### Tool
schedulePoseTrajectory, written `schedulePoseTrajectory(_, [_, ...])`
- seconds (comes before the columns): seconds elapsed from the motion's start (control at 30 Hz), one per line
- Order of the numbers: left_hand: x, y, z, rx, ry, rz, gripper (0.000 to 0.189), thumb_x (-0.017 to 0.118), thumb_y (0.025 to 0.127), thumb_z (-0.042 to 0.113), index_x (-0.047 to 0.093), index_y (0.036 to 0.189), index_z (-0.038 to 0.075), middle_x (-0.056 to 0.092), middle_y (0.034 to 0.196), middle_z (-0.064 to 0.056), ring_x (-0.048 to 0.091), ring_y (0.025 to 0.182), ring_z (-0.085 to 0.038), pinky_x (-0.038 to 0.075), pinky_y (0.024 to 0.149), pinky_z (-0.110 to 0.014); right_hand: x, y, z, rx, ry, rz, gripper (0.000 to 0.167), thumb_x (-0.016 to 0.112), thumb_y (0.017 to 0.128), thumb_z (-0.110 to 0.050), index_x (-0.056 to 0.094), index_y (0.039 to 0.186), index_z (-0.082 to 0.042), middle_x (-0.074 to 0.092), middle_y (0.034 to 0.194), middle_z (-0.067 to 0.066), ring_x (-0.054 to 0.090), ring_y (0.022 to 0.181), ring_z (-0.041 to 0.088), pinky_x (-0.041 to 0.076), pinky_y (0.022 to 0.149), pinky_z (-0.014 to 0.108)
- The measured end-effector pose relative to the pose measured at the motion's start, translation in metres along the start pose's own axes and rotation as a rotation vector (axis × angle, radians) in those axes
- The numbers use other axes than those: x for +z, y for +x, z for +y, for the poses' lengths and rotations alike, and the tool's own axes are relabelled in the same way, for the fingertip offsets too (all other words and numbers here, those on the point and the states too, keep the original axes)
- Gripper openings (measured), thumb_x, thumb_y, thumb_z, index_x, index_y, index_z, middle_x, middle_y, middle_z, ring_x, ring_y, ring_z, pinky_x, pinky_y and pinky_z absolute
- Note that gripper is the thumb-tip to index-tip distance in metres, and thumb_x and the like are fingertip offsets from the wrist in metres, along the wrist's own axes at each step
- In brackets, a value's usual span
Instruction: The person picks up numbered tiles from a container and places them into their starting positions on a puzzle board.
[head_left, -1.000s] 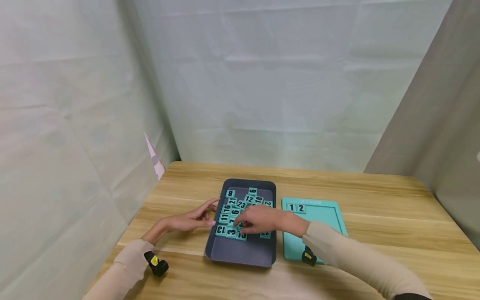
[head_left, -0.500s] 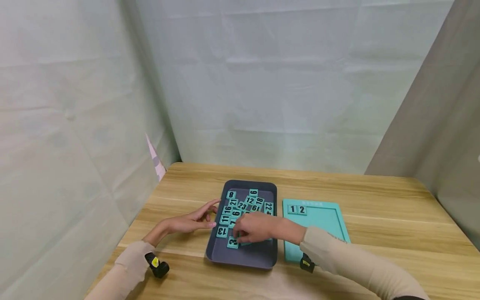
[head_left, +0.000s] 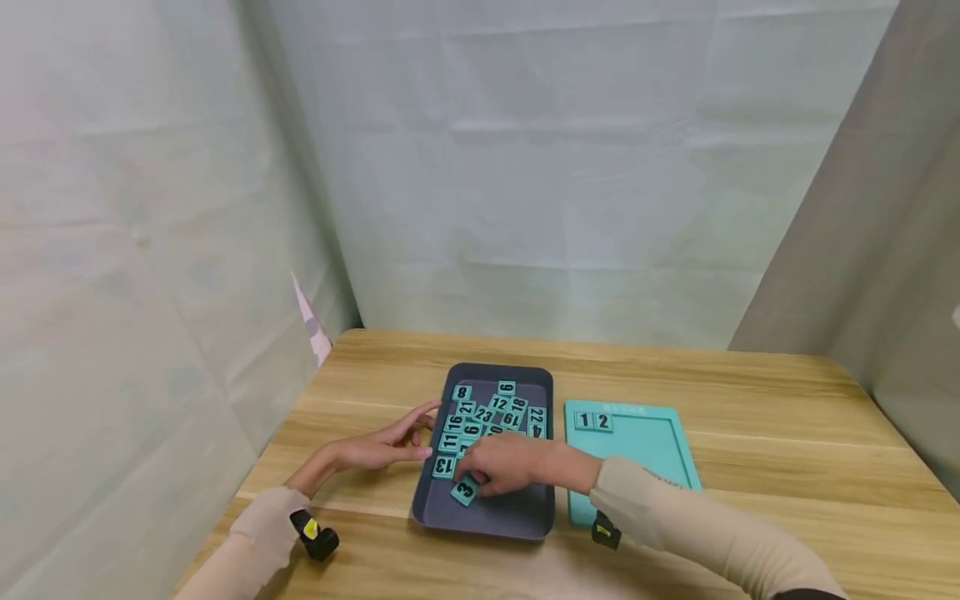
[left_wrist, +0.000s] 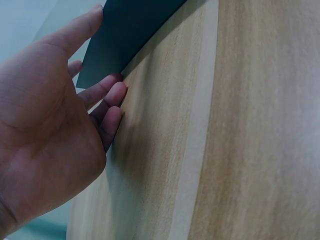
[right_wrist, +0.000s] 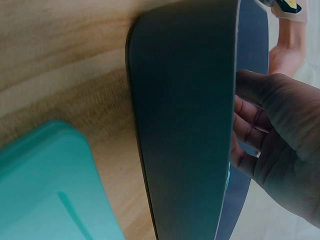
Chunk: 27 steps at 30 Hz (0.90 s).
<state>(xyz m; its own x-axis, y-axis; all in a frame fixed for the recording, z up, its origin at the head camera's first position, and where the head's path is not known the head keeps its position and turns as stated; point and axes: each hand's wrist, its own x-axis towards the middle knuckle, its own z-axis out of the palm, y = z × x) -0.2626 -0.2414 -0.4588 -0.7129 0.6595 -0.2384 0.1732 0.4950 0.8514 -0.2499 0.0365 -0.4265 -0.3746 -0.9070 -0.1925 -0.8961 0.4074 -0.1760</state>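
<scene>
A dark grey tray [head_left: 495,518] holds several turquoise tiles with black numbers. Over its near half, my right hand [head_left: 506,460] pinches the number 3 tile [head_left: 465,490] between thumb and index finger, the tile lying askew close over the tray floor. The right wrist view has the tray wall [right_wrist: 185,120] covering the fingertips. At the tray's left side, my left hand [head_left: 382,444] has its thumb tip and fingers against the outer wall, fingers loosely bent. In the left wrist view that hand [left_wrist: 55,110] grips nothing.
Right of the tray lies a turquoise frame board [head_left: 637,446] with the number 1 tile [head_left: 583,421] and number 2 tile [head_left: 603,422] in its upper left corner. My right forearm crosses over the board. Everything rests on a wooden table [head_left: 787,433], with pale cloth hanging behind.
My right hand has drawn the number 3 tile toward the near side, away from the other tiles, and turned it askew. The left hand has stayed at the tray's side.
</scene>
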Motion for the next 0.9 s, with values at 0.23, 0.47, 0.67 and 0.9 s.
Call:
schedulePoseTrajectory(0.23, [0.000, 0.001, -0.005, 0.013, 0.000, 0.010, 0.077, 0.055, 0.107, 0.028, 0.005, 0.165, 0.026, 0.035, 0.148, -0.017, 0.043, 0.112, -0.024, 0.037, 0.092, -0.027, -0.006, -0.007, -0.003, -0.018, 0.013, 0.024, 0.033, 0.076, 0.093, -0.033, 0.070, 0.125, -0.024, 0.054, 0.071, -0.016, 0.047, 0.064, -0.006, 0.037, 0.058, 0.012])
schedulePoseTrajectory(0.47, [-0.004, -0.004, -0.008, -0.009, 0.012, 0.032, 0.076, 0.055, 0.106, 0.030, 0.006, 0.164, 0.028, 0.034, 0.148, -0.016, 0.041, 0.114, -0.025, 0.036, 0.091, -0.029, -0.029, -0.033, 0.003, 0.032, 0.042, 0.110, 0.033, 0.076, 0.093, -0.036, 0.072, 0.123, -0.021, 0.053, 0.069, -0.015, 0.046, 0.066, -0.006, 0.036, 0.059, 0.013])
schedulePoseTrajectory(0.67, [-0.007, -0.005, -0.007, -0.002, 0.027, 0.030, 0.077, 0.055, 0.107, 0.030, 0.005, 0.165, 0.028, 0.033, 0.150, -0.017, 0.042, 0.114, -0.025, 0.037, 0.093, -0.028, -0.056, -0.064, 0.025, 0.084, 0.091, 0.187, 0.033, 0.077, 0.093, -0.029, 0.071, 0.121, -0.014, 0.053, 0.071, -0.013, 0.049, 0.066, -0.002, 0.043, 0.063, 0.016])
schedulePoseTrajectory(0.9, [-0.007, -0.001, -0.005, 0.004, 0.020, 0.029, 0.078, 0.056, 0.106, 0.030, 0.005, 0.165, 0.028, 0.034, 0.150, -0.017, 0.043, 0.114, -0.025, 0.038, 0.094, -0.026, -0.059, -0.107, 0.065, 0.177, 0.125, 0.221, 0.033, 0.077, 0.092, -0.022, 0.071, 0.120, -0.007, 0.057, 0.072, -0.011, 0.051, 0.068, 0.000, 0.048, 0.066, 0.019])
